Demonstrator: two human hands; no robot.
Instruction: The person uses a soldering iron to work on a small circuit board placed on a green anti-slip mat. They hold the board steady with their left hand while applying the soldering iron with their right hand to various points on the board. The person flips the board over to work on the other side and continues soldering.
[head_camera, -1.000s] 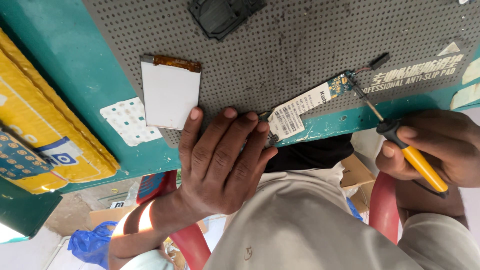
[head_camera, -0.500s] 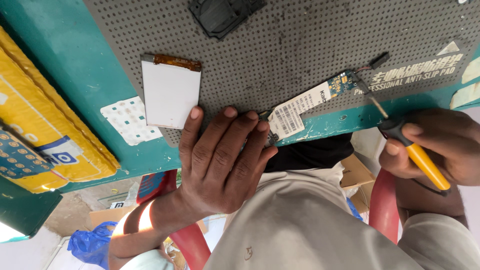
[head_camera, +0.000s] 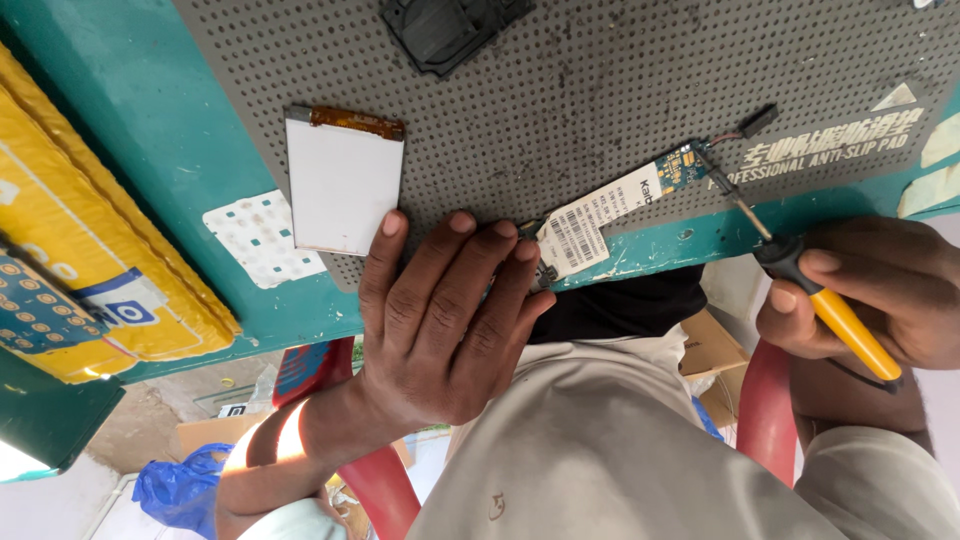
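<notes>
Right hand (head_camera: 880, 290) in closed grip round yellow-handled iron (head_camera: 815, 300); left hand (head_camera: 440, 320) flat, fingers spread.

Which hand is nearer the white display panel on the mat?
Left. The left hand lies flat just below-right of the white display panel, one fingertip at its lower corner. The right hand is far across the mat, gripping a yellow-handled soldering iron.

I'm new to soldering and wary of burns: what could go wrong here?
1. The right hand holds the iron with its tip on the board, which the left hand pins down; a slip might burn those fingers.
2. The tip sits beside a thin wire, which it could scorch.
3. The screen lies loose by the left hand and might get knocked.
</notes>
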